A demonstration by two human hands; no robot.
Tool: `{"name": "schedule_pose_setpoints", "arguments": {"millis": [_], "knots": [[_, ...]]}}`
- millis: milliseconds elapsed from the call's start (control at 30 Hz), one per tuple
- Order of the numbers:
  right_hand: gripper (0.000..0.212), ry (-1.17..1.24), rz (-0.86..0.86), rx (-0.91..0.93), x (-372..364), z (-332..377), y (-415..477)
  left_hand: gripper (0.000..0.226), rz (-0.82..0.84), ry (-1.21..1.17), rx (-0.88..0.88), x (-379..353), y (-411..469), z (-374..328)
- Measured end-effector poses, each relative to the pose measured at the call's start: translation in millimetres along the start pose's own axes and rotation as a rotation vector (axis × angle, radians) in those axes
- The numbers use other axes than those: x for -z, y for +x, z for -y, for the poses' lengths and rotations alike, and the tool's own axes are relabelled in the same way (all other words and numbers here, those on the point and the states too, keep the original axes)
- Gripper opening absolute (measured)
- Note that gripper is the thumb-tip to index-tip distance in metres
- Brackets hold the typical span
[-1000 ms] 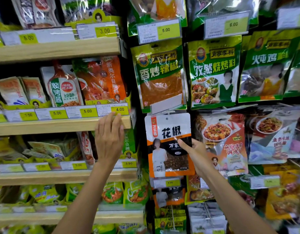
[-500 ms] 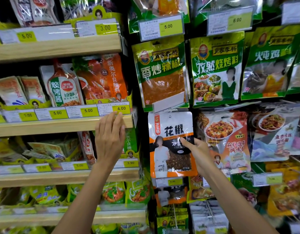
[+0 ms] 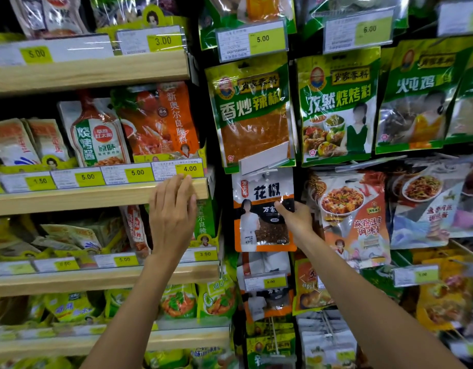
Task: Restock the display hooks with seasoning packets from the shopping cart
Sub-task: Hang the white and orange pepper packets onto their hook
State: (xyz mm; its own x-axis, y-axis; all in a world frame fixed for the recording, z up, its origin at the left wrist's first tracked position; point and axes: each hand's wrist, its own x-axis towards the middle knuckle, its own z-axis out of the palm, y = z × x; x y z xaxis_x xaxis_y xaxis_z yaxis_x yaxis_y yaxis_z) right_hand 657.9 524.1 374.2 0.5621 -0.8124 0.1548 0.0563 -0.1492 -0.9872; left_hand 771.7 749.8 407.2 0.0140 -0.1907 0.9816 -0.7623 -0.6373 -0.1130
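Note:
A white, black and orange peppercorn packet (image 3: 259,209) hangs at the middle of the hook wall, its top just under a tilted clear price-tag flap (image 3: 264,158). My right hand (image 3: 295,218) pinches the packet's right edge, thumb across its front. My left hand (image 3: 172,214) has straight fingers resting flat against the front edge of the wooden shelf (image 3: 96,195), fingertips at the 4.00 price label (image 3: 188,169). The hook itself is hidden behind the packet. The shopping cart is out of view.
Green seasoning packets (image 3: 252,115) hang above the peppercorn packet, and an orange one (image 3: 350,217) hangs to its right. More of the same peppercorn packets (image 3: 267,296) hang below. Wooden shelves on the left hold sauce pouches (image 3: 96,134) behind yellow price labels.
My right hand has shifted the peppercorn packet slightly right and up against the hook wall. My left hand stays on the shelf edge.

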Motion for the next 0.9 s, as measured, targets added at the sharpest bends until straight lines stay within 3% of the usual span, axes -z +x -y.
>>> {"name": "schedule_pose_setpoints", "arguments": {"millis": [233, 367, 467, 600, 733, 900], "knots": [[0.058, -0.274, -0.1, 0.066, 7.5, -1.3, -22.1, 0.032, 0.01, -0.047, 0.054, 7.7, 0.4, -10.1], [0.044, -0.225, -0.093, 0.147, 33.2, -15.5, -63.2, 0.03, -0.018, -0.148, 0.068, 12.8, -13.9, -42.7], [0.031, -0.222, -0.112, 0.156, 74.2, -38.4, -95.9, 0.028, 0.078, -0.346, 0.123, 14.7, -39.4, -95.7], [0.021, -0.276, -0.208, 0.078, 162.0, -86.5, -143.1, 0.033, 0.397, -0.698, 0.382, 20.3, -87.3, -189.4], [0.029, -0.279, -0.397, -0.187, 263.3, -145.1, -203.1, 0.032, 0.866, -0.956, 0.725, 30.3, -147.7, -292.8], [0.029, -0.357, -0.564, -0.416, 381.3, -208.4, -300.7, 0.033, 1.361, -1.112, 0.824, 57.6, -216.9, -431.7]]}}
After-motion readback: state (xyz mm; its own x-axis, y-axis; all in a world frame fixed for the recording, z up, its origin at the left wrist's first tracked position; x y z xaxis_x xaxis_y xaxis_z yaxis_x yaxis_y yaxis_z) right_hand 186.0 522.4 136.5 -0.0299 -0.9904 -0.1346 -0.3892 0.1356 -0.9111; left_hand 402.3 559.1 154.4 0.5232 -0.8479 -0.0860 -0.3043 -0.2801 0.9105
